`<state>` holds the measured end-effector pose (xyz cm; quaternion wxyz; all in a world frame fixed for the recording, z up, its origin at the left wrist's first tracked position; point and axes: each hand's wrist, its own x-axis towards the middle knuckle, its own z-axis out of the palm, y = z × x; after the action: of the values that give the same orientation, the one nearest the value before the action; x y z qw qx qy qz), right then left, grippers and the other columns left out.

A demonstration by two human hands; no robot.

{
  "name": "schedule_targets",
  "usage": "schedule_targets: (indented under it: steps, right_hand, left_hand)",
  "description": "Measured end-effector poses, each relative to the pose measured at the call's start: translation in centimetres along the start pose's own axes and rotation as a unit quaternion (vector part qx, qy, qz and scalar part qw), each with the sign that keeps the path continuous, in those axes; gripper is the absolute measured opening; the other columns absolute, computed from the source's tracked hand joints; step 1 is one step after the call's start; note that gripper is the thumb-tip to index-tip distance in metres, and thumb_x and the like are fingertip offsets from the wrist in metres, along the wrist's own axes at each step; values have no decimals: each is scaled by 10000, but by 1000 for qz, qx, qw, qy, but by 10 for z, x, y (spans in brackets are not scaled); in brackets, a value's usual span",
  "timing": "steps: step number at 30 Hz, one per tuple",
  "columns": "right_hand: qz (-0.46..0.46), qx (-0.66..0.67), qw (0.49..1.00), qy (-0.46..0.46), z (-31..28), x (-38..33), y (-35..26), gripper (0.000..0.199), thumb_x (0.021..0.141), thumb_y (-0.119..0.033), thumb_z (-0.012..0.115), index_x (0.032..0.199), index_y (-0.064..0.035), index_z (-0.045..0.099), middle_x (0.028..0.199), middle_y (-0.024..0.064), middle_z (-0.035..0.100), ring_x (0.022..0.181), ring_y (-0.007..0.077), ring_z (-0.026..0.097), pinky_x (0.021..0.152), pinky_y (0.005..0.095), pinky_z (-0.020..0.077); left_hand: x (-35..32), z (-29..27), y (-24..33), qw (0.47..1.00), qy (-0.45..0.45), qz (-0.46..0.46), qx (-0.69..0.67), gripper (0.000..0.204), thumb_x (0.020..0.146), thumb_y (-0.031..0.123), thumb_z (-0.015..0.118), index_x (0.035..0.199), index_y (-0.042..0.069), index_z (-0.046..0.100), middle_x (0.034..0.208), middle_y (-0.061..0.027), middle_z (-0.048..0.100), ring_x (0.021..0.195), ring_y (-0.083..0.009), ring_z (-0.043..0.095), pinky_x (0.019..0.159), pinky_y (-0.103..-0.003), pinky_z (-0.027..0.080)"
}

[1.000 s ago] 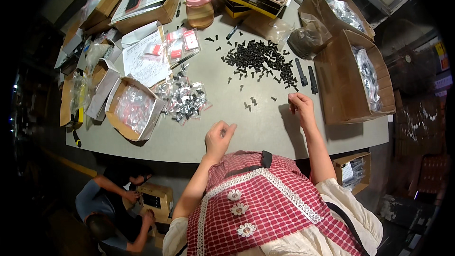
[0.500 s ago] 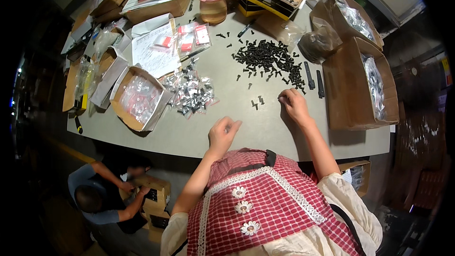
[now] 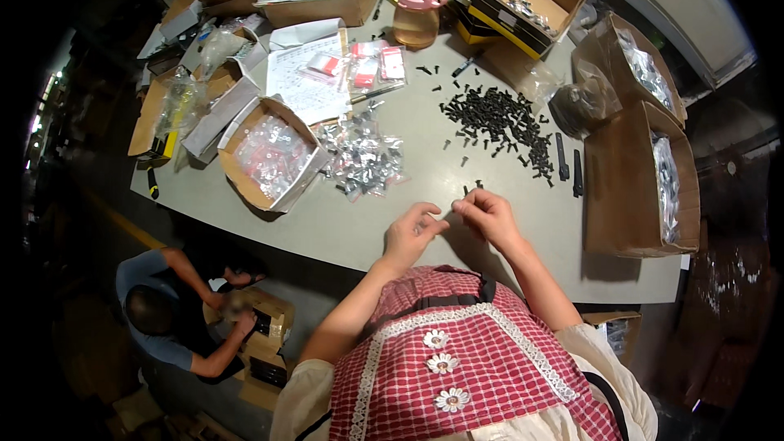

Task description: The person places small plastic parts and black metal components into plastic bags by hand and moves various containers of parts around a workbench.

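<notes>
My left hand [image 3: 415,230] and my right hand [image 3: 487,215] meet fingertip to fingertip just above the grey table [image 3: 392,224], near its front edge. The left fingers pinch what looks like a small clear bag. The right fingers are pinched on something tiny, apparently a black screw. It is too small to see clearly. A few loose black screws [image 3: 471,189] lie just beyond my right hand. A big pile of black screws [image 3: 498,118] is farther back. A heap of small clear bags with silvery parts [image 3: 363,159] lies to the left of the hands.
An open cardboard box of filled bags [image 3: 273,159] stands left of the heap. Tall cardboard boxes [image 3: 629,184] stand along the right edge, with more boxes, papers and a pink-lidded jar [image 3: 415,12] at the back. Another person [image 3: 163,314] crouches on the floor at lower left over a box.
My right hand has come back from the loose screws toward my body. My left hand has risen to meet it, so both hands now touch at the fingertips.
</notes>
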<state>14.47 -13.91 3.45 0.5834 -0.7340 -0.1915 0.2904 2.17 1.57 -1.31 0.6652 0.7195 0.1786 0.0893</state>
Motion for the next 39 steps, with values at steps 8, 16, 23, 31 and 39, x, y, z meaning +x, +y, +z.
schedule_targets:
  steps: [8,16,23,31,39]
  right_hand:
    - [61,-22,996,-64,12,3,4,436,1007,-361,602,786,11,653,701,57,655,623,139,582,567,295,473]
    - [105,153,977,-105,4,-5,-2,292,1010,-306,600,979,-19,648,820,53,667,645,110,612,536,242,475]
    - [54,161,979,-117,17,-3,5,136,902,-113,713,962,-10,646,841,80,674,667,131,615,563,255,492]
    - [42,125,986,-104,14,-1,-8,179,979,-186,640,971,-8,652,771,28,641,606,87,570,523,234,445]
    - [23,-35,990,-132,30,1,-4,254,947,-225,660,994,18,719,832,68,710,732,136,648,664,271,514]
  left_hand:
    - [-1,-6,1,998,-10,55,32,106,921,114,694,992,41,725,825,-57,689,710,-117,668,627,-263,499]
    - [-1,-4,-8,997,0,50,-65,146,934,68,683,1049,-7,732,934,-60,710,771,-108,669,650,-240,529]
    - [-4,-9,-2,999,-14,40,-31,221,938,116,670,1142,41,709,954,-55,729,840,-96,676,720,-258,544]
    - [3,-5,-19,985,5,110,133,195,802,166,705,961,58,678,829,-109,658,739,-262,654,680,-359,520]
    - [-2,-1,-11,979,42,141,139,228,769,27,636,993,9,670,842,-163,660,744,-302,656,675,-388,508]
